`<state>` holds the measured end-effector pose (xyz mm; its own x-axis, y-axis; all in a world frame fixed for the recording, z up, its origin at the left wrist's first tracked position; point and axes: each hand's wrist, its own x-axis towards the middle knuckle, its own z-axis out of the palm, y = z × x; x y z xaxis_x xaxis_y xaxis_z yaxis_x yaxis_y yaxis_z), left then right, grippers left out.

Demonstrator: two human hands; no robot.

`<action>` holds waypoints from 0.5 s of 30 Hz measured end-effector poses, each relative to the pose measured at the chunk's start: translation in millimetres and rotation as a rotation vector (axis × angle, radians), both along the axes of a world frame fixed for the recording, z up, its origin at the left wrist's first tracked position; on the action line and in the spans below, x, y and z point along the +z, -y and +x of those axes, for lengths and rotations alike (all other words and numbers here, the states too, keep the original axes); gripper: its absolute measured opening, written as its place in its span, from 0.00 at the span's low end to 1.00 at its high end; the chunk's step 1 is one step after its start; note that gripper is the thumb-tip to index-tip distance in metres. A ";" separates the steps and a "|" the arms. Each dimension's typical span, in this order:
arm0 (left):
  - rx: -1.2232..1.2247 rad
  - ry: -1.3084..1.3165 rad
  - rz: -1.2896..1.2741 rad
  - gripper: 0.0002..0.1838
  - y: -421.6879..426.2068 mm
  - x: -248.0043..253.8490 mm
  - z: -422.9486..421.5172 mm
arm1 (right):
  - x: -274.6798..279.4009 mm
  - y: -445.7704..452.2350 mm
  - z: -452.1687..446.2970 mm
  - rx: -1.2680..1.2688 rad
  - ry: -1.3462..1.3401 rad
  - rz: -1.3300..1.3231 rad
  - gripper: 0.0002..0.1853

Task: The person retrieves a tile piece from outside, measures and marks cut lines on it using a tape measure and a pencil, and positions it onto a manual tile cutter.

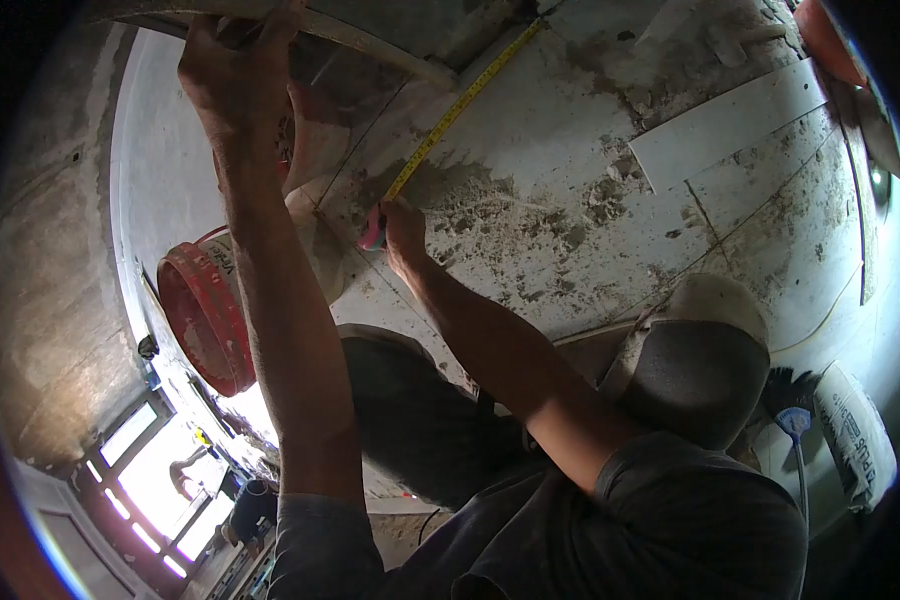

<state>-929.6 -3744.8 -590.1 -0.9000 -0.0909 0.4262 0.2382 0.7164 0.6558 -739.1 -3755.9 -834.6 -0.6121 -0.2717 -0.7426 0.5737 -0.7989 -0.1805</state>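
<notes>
Landmark: tape measure (373, 228). Directions as seen in the view.

Nearest: grey sleeves (695, 510) and the person's bent legs (425, 425), all below the tape measure. The bare forearms reach upward from there, the left one passing just to its left.

Right hand (405, 238): clamped on the tape measure's reddish case. The yellow blade (460, 108) is drawn out, slanting up and right of the case across the dirty floor; its far end lies near a dark corner.

Left hand (240, 75): well apart from the right, above and left of the tape measure. It touches a pale curved strip (380, 48), fingers bent at the edge; cannot tell how firmly they close on it.

Floor (560, 215): pale, with dark joint lines; grey-brown smears and crumbs, thickest right of the tape measure.

Red-rimmed bucket (238, 320): tipped toward the viewer, left of and below the tape measure.

White flat panel (730, 122): on the floor, well to the right of the tape measure and higher up. Printed sack (855, 435): far right, lower.

Farthest: bright window (165, 490), far below and left of the tape measure, glare hiding detail.
</notes>
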 end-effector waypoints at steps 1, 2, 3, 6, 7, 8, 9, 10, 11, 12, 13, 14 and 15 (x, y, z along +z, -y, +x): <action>-0.006 0.003 0.004 0.27 0.2 0.6 -0.4 | -5.7 3.8 2.3 -0.018 -0.022 -0.003 0.06; -0.010 0.002 0.007 0.27 0.5 0.8 -0.3 | -10.9 6.6 1.5 -0.036 -0.043 -0.007 0.06; -0.015 0.000 0.012 0.27 0.7 0.4 -0.8 | -15.9 9.5 -0.7 -0.055 -0.065 -0.010 0.06; -0.032 0.005 0.024 0.27 -1.6 -1.1 1.0 | -30.0 19.5 -3.5 -0.038 -0.037 0.087 0.07; -0.044 -0.005 0.044 0.26 -4.0 -1.5 1.8 | -34.3 22.0 -4.4 -0.035 -0.048 0.071 0.07; -0.056 -0.015 0.065 0.26 -6.4 -1.8 2.6 | -38.0 25.1 -5.6 -0.032 -0.061 0.055 0.07; -0.069 -0.026 0.084 0.25 -11.1 -1.0 4.2 | -41.6 28.9 -6.3 -0.031 -0.073 0.036 0.07; -0.083 -0.036 0.104 0.25 -16.6 0.1 5.5 | -44.8 33.1 -7.6 -0.037 -0.083 0.066 0.08; -0.099 -0.047 0.124 0.25 -21.5 1.0 6.1 | -47.8 37.6 -9.7 -0.045 -0.093 0.097 0.08; -0.113 -0.054 0.144 0.24 -22.9 0.9 6.7 | -49.3 42.2 -9.9 -0.051 -0.100 0.127 0.08; -0.103 -0.028 0.135 0.24 -19.8 0.6 5.1 | -51.0 46.7 -10.9 -0.046 -0.088 0.150 0.08; -0.094 -0.004 0.128 0.24 -15.2 0.8 1.8 | -52.8 50.8 -13.6 -0.041 -0.080 0.174 0.09; -0.086 0.018 0.122 0.24 -13.7 1.4 0.0 | -52.0 53.2 -16.2 -0.036 -0.072 0.200 0.09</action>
